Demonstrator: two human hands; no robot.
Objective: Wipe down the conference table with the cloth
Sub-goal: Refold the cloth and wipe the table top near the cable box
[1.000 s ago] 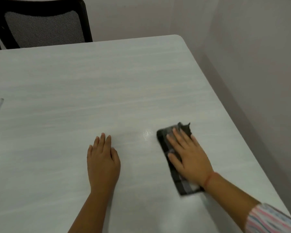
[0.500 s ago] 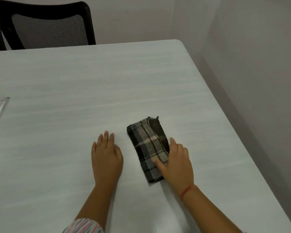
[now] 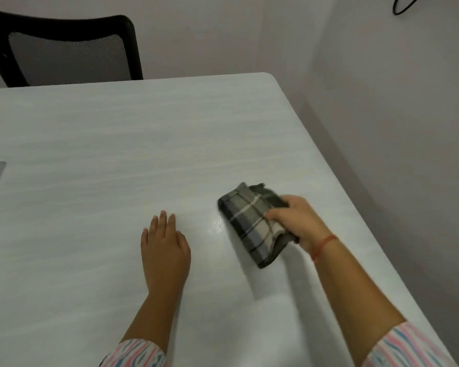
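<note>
Near the right edge of the pale, faintly grained desk (image 3: 117,144), the right hand (image 3: 297,221) curls its fingers (image 3: 276,214) round a folded grey plaid cloth (image 3: 252,223), while the left hand (image 3: 164,250) lies flat, fingers straight.

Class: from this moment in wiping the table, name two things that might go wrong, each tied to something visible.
The right hand grips the folded cloth by one edge only, so it may unfold and wipe unevenly. The left hand rests flat on the table, possibly leaving marks near the shiny patch.
</note>
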